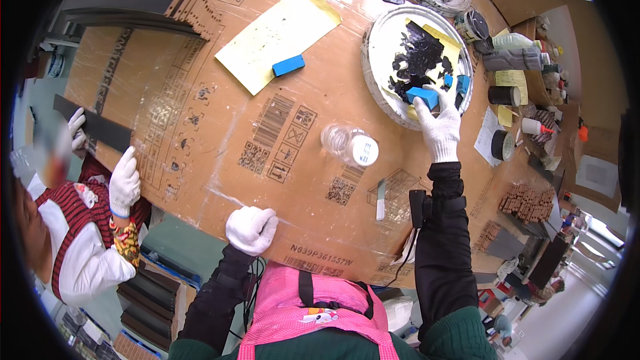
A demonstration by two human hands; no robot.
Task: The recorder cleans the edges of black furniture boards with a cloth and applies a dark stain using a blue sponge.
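Note:
My right hand [442, 128], in a white knitted glove, grips a blue sponge block [420, 97] between thumb and fingers. The block rests at the near side of black paste [421, 53] smeared on a round white lid [378, 83]. Small blue pieces [462, 84] lie beside the paste. My left hand [252, 230], gloved too, is curled into a fist at the table's near edge; nothing shows in it. Between the hands a clear jar with a white cap [364, 151] lies on the cardboard-covered table [293, 203].
A second blue block [289, 66] lies on a yellow sheet [273, 37]. Dark boards [127, 1] are stacked at the far left. At the left edge a co-worker's gloved hands [125, 183] are at a dark strip [93, 123]. Bottles and tins [503, 96] line the right side.

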